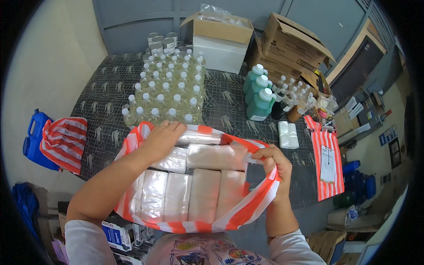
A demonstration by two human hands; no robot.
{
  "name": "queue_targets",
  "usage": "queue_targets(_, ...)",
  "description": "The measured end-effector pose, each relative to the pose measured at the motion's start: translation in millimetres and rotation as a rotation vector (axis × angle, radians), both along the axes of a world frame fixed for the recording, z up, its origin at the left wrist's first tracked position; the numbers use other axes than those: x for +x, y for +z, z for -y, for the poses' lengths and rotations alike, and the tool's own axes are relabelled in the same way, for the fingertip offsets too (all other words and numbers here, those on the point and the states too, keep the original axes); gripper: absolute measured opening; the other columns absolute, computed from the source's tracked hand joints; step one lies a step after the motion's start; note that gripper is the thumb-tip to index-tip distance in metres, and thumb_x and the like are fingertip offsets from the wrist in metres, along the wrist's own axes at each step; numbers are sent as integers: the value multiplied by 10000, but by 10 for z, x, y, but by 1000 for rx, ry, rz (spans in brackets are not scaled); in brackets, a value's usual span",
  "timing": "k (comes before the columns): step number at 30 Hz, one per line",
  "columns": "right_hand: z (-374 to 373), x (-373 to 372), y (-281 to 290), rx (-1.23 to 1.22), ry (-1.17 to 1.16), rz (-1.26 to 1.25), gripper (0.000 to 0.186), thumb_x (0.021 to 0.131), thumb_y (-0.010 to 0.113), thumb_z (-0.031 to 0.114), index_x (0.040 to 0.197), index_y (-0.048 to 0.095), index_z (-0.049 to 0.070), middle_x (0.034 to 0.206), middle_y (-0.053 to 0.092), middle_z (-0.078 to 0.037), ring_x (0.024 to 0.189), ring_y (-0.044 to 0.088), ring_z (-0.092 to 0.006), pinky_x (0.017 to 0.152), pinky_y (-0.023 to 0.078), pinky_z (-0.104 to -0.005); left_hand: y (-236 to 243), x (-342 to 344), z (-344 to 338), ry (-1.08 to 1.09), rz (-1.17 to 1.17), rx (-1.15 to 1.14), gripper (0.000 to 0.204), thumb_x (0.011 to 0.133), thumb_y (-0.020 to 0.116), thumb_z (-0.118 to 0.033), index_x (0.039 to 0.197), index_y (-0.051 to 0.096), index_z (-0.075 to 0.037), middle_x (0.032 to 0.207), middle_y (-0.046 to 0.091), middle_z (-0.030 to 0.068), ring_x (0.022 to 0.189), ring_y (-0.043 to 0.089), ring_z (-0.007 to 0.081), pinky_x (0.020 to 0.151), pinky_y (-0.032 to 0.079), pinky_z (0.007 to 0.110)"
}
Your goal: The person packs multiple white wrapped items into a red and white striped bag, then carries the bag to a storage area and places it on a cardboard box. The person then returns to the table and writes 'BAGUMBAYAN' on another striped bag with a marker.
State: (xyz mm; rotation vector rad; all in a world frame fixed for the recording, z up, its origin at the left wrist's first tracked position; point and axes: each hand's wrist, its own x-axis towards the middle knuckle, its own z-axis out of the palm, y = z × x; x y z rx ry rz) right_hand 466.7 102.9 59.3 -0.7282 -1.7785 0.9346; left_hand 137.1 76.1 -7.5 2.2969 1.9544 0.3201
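Note:
A red-and-white striped plastic bag [247, 212] lies wide at its mouth in front of me. Inside are several bundles of clear plastic bags [205, 190], packed in rows. My left hand [165, 139] reaches over the bag's far left side, its fingers bent at the rim beside the upper bundles; the fingertips are partly hidden. At the right, my right hand [274, 165] pinches the bag's rim between thumb and fingers and holds that side up and away from the bundles.
Several capped bottles of pale liquid [170, 95] stand beyond the bag, with cans [168, 43] behind. Farther right are cartons [293, 44], green jugs [260, 104], small bottles [298, 104] and a clear packet [288, 134]. Striped bags hold the sides, one under a clipboard [327, 163]; a blue jug [37, 137] stands left.

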Motion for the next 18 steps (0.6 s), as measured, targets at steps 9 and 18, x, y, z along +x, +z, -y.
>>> queue_targets(9,-110,127,71,-5,120,30,316,1002,635,327,967,696,18,870,645,-101,759,616,-215,681,477,-336,-307,456,-460,-123,333,30,397,763,577,153,1114,562,-31,1178,612,167,1148,543,407,986,445,460)
queue_targets(18,-2151,1309,-1582,-608,260,-234,597,872,784,132,1407,530,51,1214,680,-133,1091,666,-236,947,531,-384,-154,687,-215,-36,278,-31,529,870,723,-238,1344,545,-86,1498,440,192,1448,322,459,1189,264,578)
